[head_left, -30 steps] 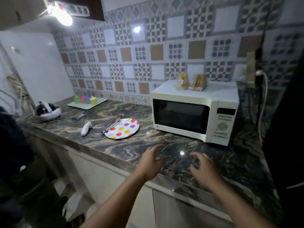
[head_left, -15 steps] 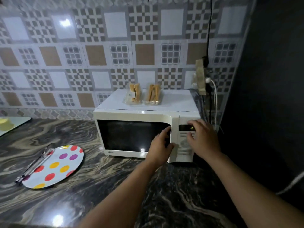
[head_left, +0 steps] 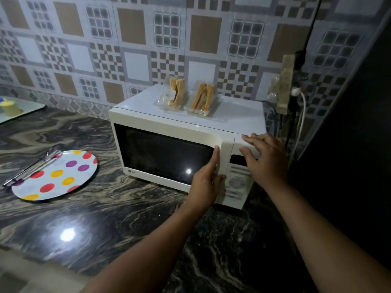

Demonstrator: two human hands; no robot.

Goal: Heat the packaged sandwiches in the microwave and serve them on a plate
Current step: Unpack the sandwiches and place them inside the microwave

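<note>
A white microwave [head_left: 169,132] stands on the dark marble counter with its door closed. Two clear packs of sandwiches lie on its top, the left pack [head_left: 174,96] beside the right pack [head_left: 202,100]. My left hand [head_left: 208,180] rests on the right edge of the door, fingers curled around that edge. My right hand [head_left: 264,159] lies flat with spread fingers on the upper right front corner, above the control panel [head_left: 238,182]. A white plate with coloured dots [head_left: 57,176] sits on the counter to the left.
Metal tongs [head_left: 31,168] lie across the plate's left rim. A tray with a yellow cup [head_left: 11,108] is at the far left. A wall socket with a white plug and cable [head_left: 296,94] is right of the microwave, next to a dark surface.
My hands went from the counter edge to the microwave. My left hand has shifted onto the door's right edge and my right hand has risen from the control panel to the top corner.
</note>
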